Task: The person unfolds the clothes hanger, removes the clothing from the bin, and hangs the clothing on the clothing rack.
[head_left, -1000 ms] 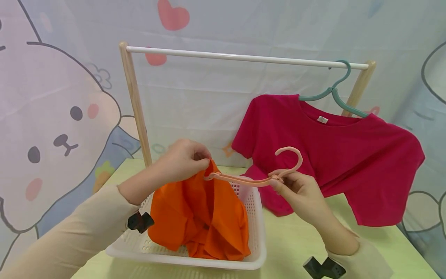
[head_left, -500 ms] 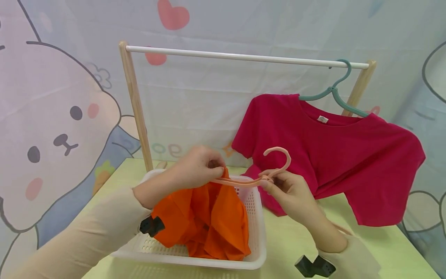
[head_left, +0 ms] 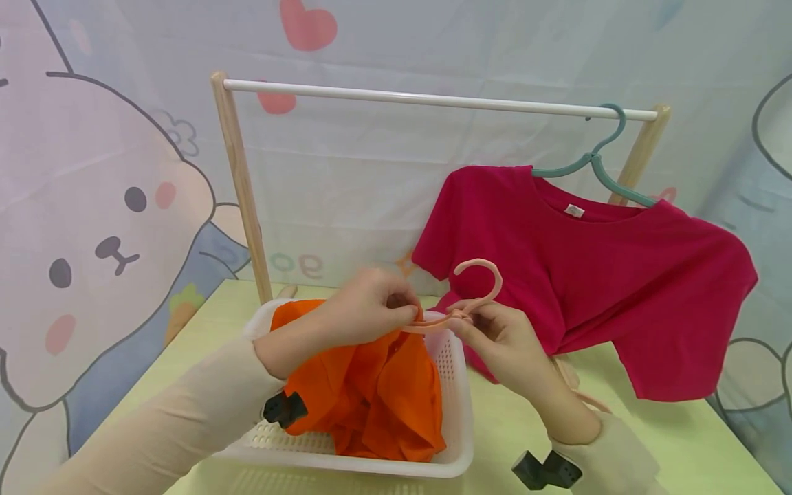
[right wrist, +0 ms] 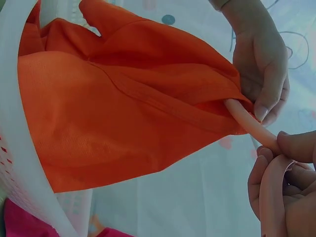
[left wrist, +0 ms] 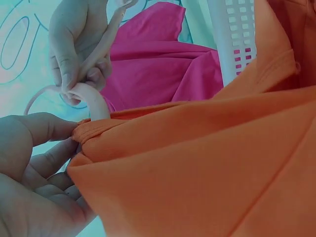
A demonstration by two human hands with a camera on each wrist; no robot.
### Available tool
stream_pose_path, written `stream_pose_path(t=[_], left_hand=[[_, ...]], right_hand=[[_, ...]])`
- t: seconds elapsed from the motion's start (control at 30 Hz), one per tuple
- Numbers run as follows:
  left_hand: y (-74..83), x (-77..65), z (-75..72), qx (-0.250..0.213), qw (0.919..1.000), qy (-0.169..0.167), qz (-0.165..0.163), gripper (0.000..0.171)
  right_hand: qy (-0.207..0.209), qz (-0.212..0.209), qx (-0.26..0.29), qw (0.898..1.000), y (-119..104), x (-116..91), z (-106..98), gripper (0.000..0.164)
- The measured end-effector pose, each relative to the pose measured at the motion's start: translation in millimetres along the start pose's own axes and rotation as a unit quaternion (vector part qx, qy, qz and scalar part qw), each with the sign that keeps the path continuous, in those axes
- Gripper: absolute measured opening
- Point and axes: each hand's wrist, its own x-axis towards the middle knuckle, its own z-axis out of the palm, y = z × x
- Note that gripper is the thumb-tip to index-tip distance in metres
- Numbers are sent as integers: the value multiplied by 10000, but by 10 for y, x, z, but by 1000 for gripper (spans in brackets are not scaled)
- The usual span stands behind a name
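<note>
My left hand (head_left: 371, 309) pinches the collar edge of an orange garment (head_left: 390, 405), which trails down into a white basket (head_left: 454, 460). To its right, my right hand (head_left: 504, 340) grips a peach plastic hanger (head_left: 497, 278) at the middle, below its hook. One hanger arm (right wrist: 249, 123) runs into the garment's opening, as the right wrist view shows; its tip is hidden in the cloth. Part of the hanger passes behind my right hand in the head view. Thumb and fingers of the left hand (left wrist: 39, 163) hold the fabric in the left wrist view.
A crimson T-shirt (head_left: 594, 275) hangs from a green hanger (head_left: 609, 182) at the right end of a rack with a white rail (head_left: 433, 100) and wooden posts (head_left: 241, 185). The basket stands on a pale yellow table (head_left: 513, 440), before a printed cloth backdrop.
My left hand has moved right with the orange collar, over the hanger's arm, now covering its end. The right hand and hanger have shifted left toward it.
</note>
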Motion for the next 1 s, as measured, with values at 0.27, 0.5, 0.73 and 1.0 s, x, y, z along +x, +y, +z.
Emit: stream_pose_path(t=[0.27,0.5,0.73,1.0], left_hand=[[31,15,108,-368,9993,67,100,13],[21,9,108,-466,9988,41,161,12],[-62,-49,-38,-100,9942,-706,807,17],[-117,-134,-177,316,9882,-1339,681,38]], right_hand=[[-69,-134,109,9998,-24,18,76,12],[-89,17,70,9999,-47,32,90,13],[-134,56,71,9999,-30,28,77,9],[-236,159,-48,9996,-32,11,56,13]])
